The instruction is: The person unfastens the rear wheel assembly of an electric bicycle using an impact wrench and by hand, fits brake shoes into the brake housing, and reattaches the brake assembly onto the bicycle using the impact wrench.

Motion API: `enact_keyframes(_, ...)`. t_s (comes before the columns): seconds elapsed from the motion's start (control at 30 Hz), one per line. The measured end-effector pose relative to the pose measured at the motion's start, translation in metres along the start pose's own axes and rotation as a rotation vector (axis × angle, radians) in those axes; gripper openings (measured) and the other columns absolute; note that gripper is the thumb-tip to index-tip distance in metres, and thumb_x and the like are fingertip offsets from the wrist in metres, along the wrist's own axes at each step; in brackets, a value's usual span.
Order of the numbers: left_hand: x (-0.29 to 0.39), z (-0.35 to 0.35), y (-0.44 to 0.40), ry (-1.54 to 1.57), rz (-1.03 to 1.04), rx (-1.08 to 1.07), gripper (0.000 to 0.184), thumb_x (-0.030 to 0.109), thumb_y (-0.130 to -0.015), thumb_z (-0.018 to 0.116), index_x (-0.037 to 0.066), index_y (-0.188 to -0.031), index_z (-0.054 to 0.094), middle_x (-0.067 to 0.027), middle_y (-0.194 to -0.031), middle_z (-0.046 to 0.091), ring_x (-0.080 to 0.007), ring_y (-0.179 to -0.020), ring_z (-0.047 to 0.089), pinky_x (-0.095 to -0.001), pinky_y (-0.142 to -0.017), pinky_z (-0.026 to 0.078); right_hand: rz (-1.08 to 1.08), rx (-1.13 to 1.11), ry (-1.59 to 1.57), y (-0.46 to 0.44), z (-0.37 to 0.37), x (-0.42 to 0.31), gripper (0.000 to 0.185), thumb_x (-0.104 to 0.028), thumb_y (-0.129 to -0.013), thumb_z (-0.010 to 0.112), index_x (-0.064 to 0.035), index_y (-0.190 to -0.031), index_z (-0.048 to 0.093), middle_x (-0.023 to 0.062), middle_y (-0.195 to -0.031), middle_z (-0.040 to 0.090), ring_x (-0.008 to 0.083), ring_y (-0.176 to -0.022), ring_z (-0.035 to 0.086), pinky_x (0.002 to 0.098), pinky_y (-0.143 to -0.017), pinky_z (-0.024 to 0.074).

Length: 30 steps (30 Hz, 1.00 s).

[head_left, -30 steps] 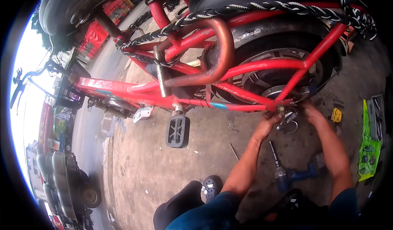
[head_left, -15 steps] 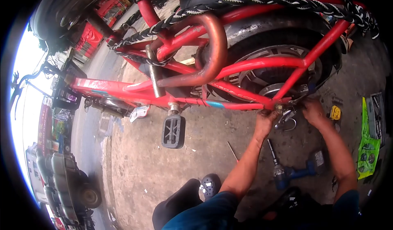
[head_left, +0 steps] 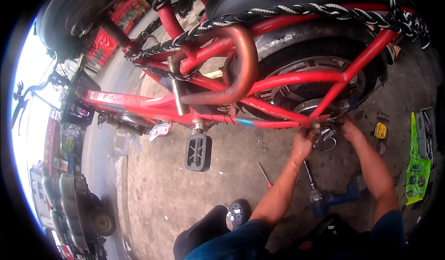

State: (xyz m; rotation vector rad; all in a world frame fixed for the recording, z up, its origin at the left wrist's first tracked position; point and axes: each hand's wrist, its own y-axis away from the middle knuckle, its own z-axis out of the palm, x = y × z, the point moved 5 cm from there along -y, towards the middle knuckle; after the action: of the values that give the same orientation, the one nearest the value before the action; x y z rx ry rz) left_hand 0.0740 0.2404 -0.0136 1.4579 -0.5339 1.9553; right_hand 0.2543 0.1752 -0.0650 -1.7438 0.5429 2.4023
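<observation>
Grey vehicle (head_left: 69,202) by a road (head_left: 98,156) (one wheel (head_left: 102,222) showing), red structure (head_left: 102,47) farther back, green packaging (head_left: 412,186)

The scratched red bike frame (head_left: 296,78) holds its black-tyred rear wheel (head_left: 308,91) beneath a worn, dark mudguard (head_left: 296,34).

- Left hand (head_left: 303,143), between three and four o'clock, at the rear end of the red bike frame (head_left: 301,77).
- Right hand (head_left: 351,130), three o'clock, below the rear wheel (head_left: 306,51), fingers partly hidden.
- Rusty U-lock (head_left: 251,65), one o'clock.
- Black pedal (head_left: 198,152), seven.
- Blue cordless impact wrench (head_left: 319,202), four; red-handled screwdriver (head_left: 270,184), five.
</observation>
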Motion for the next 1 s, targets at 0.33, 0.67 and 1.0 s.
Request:
enact_keyframes(0.33, -0.005, 0.000, 0.004, -0.023, -0.145, 0.178, 0.025, 0.009, -0.083, 0.061, -0.004, -0.104, 0.064, -0.0045, -0.097, 0.064, -0.0117, -0.082, 0.055, -0.0285, -0.073, 0.044, 0.118, -0.083, 0.006, -0.008, -0.006, 0.000, 0.054, -0.007, -0.078, 0.066, -0.0007, -0.129, 0.051, 0.0060, -0.123, 0.059, 0.0149, -0.108, 0.056, 0.0286, -0.092, 0.0434)
enact_keyframes(0.67, -0.015, -0.007, -0.004, 0.227, -0.347, 0.201, 0.013, 0.004, -0.074, 0.055, 0.002, -0.084, 0.063, -0.0033, -0.080, 0.061, -0.0132, -0.067, 0.055, -0.0267, -0.061, 0.043, 0.099, -0.158, -0.086, 0.001, 0.012, -0.021, 0.055, -0.007, -0.079, 0.066, -0.0043, -0.131, 0.049, 0.0081, -0.123, 0.058, 0.0175, -0.105, 0.060, 0.0306, -0.086, 0.0500)
enact_keyframes(1.0, -0.050, -0.052, 0.018, 0.286, -0.222, 0.374, 0.013, 0.006, -0.078, 0.053, 0.002, -0.089, 0.059, -0.0064, -0.077, 0.059, -0.0155, -0.064, 0.055, -0.0286, -0.057, 0.046, 0.152, -0.105, -0.303, 0.008, 0.024, -0.020, 0.060, -0.015, -0.074, 0.075, -0.0028, -0.127, 0.051, 0.0082, -0.114, 0.063, 0.0183, -0.101, 0.062, 0.0312, -0.088, 0.0501)
